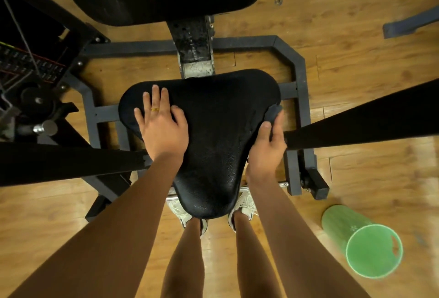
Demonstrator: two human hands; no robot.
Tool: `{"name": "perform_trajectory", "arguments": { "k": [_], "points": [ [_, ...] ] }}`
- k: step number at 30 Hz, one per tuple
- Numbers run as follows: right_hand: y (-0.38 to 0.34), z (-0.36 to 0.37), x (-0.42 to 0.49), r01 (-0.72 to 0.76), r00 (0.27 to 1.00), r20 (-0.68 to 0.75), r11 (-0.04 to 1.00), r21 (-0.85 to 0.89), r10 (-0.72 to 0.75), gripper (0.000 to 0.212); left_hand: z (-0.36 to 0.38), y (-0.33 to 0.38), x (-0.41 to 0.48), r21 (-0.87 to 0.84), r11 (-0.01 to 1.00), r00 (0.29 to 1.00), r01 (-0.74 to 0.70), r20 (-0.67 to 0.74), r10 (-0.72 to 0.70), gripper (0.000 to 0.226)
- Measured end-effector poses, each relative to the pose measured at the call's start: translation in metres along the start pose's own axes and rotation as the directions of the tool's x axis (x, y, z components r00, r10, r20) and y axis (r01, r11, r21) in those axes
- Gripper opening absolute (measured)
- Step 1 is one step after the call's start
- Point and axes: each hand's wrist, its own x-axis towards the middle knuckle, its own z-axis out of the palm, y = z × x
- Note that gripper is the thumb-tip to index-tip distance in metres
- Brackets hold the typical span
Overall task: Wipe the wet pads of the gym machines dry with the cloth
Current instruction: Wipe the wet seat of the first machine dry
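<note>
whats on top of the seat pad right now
The left hand lies flat on the left side of the seat pad. The right hand grips a dark cloth at its right edge. Part of the cloth is hidden under that hand.

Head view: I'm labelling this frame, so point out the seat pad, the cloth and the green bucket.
seat pad [213, 131], head view, bare middle of its top.
cloth [273, 112], head view, dark fold at the pad's right edge.
green bucket [342, 219], head view, its outer side wall.

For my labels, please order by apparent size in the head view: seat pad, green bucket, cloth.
1. seat pad
2. green bucket
3. cloth, mostly hidden by the right hand, so full size unsure
</note>
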Motion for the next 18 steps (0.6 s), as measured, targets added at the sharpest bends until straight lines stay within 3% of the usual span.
{"name": "perform_trajectory", "arguments": {
  "k": [6, 8, 11, 14, 18],
  "points": [
    [-0.023, 0.001, 0.047, -0.128, 0.989, -0.053, 0.975, 0.183, 0.139, 0.046, -0.001, -0.001, 0.000, 0.008, 1.000, 1.000, -0.018, 0.003, 0.018, 0.052],
    [-0.018, 0.003, 0.045, -0.116, 0.991, -0.049, 0.982, 0.146, 0.124, 0.046, -0.001, -0.001, 0.000, 0.011, 1.000, 1.000, -0.027, 0.004, 0.027, 0.052],
    [0.004, -0.004, 0.007, -0.124, 0.991, 0.058, 0.988, 0.093, 0.119, 0.051, -0.002, -0.003, -0.002, 0.024, 0.998, 0.999, -0.050, 0.023, 0.049, 0.053],
    [0.027, -0.020, -0.034, -0.149, 0.976, 0.167, 0.988, 0.046, 0.140, 0.041, -0.004, -0.005, -0.003, 0.021, 0.997, 0.996, -0.078, 0.053, 0.076, 0.054],
    [0.021, -0.020, -0.017, -0.141, 0.978, 0.177, 0.978, 0.154, 0.113, 0.039, -0.007, -0.017, -0.014, 0.008, 0.979, 0.968, -0.206, 0.149, 0.202, 0.056]
  ]
}}
